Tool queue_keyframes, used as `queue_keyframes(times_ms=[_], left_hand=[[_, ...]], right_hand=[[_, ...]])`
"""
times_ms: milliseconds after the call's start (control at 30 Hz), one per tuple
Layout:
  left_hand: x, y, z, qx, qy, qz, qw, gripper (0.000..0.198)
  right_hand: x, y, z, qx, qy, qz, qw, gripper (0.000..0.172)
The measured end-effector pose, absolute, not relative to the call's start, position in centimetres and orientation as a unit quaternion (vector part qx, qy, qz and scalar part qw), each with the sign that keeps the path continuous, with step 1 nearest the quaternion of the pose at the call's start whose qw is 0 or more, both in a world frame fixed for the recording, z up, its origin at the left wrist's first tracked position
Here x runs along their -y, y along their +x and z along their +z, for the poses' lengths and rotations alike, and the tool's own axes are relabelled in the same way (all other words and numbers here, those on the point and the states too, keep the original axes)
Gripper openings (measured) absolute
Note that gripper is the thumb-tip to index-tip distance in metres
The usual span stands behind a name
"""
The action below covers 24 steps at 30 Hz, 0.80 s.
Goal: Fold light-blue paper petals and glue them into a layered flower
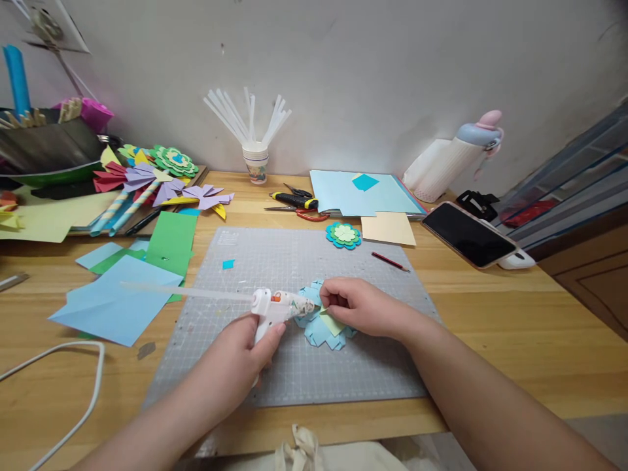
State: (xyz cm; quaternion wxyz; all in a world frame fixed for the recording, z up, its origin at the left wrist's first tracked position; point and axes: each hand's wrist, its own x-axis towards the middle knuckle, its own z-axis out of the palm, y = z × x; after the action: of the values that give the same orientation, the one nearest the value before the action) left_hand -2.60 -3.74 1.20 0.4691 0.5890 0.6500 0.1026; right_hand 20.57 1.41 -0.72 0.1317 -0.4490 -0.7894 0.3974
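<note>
While one hand [248, 341] grips one glue gun [277, 313], another [354, 302] pinches paper [332, 324].

free room over rear-left mat [275, 255]; glue gun [267, 309] blocks centre.

Glue gun [267, 313] wht; flower [318, 335] lt-blu; mat [269, 261] gry w/ grid.

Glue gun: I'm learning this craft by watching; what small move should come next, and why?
Probably a light squeeze of the glue gun beside the pale green paper: the left hand holds the gun with its tip close to that paper, while the right hand pinches the paper over the light blue paper flower.
</note>
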Motion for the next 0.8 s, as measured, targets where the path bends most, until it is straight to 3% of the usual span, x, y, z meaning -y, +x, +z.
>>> queue_keyframes(times_ms=[800], left_hand=[[4.1,-3.0,2.2,-0.664,0.581,0.125,0.453,0.035]], right_hand=[[-1.2,20.5,-0.4,0.768,-0.48,0.401,0.141,0.012]])
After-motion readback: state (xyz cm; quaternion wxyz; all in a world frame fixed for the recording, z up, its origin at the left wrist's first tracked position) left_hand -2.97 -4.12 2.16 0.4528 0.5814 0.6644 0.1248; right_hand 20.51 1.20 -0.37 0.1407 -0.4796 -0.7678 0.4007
